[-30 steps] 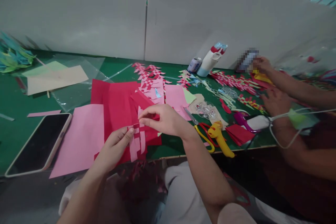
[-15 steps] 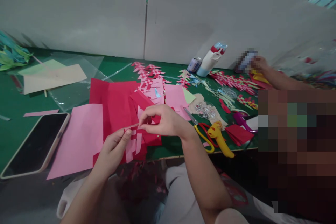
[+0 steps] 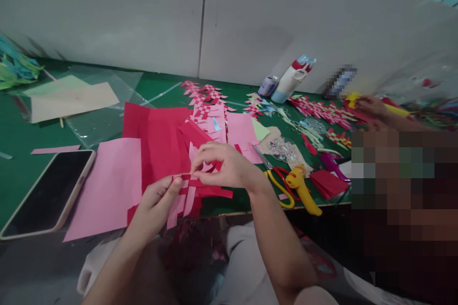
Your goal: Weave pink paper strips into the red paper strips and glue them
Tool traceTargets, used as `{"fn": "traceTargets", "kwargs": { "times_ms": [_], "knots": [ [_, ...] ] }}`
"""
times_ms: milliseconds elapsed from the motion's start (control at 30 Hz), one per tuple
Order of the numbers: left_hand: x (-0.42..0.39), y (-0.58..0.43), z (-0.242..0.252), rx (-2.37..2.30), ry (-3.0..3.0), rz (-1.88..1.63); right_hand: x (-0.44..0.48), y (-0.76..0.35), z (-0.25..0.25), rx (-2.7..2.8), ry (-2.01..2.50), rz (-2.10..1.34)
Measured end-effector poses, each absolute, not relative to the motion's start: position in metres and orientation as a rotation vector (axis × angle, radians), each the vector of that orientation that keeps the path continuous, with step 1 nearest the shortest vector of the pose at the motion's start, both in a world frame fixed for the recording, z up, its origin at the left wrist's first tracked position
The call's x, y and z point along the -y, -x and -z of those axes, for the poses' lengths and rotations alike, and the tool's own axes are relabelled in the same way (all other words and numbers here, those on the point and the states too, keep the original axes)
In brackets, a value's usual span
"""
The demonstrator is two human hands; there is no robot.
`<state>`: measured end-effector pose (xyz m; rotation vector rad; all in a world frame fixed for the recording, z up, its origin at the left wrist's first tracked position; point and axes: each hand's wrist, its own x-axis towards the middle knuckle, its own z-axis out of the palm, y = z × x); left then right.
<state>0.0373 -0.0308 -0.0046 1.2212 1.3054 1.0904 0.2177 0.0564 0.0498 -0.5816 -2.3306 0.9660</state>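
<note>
Woven pink-and-red paper strips [image 3: 184, 184] in left grip [image 3: 159, 194] and right grip [image 3: 225, 164]

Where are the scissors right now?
In the head view, the scissors lie right of the right hand, beside the yellow tool.

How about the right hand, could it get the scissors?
Probably yes: the scissors lie close beside the right hand, and nothing seems to cover their yellow handle. But its fingertips are busy pinching the woven paper, and the yellow tool might crowd it.
</note>
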Motion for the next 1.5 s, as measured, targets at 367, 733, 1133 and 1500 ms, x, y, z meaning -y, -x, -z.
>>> {"fn": "traceTargets", "kwargs": {
  "times_ms": [367, 733, 1133, 1500],
  "knots": [
    [0.032, -0.036, 0.012, -1.264, -1.143, -1.153, -0.058, -0.217, -0.048, 2.309, 0.543, -1.024],
    [0.030, -0.043, 0.012, -1.269, -0.979, -1.224, -0.056, -0.212, -0.046, 2.329, 0.617, -0.987],
    [0.028, -0.049, 0.010, -1.159, -0.605, -1.235, -0.059, -0.217, -0.038, 2.268, 0.771, -0.859],
    [0.028, -0.049, 0.008, -1.163, -0.638, -1.252, -0.060, -0.211, -0.032, 2.226, 0.773, -0.982]
  ]
}}
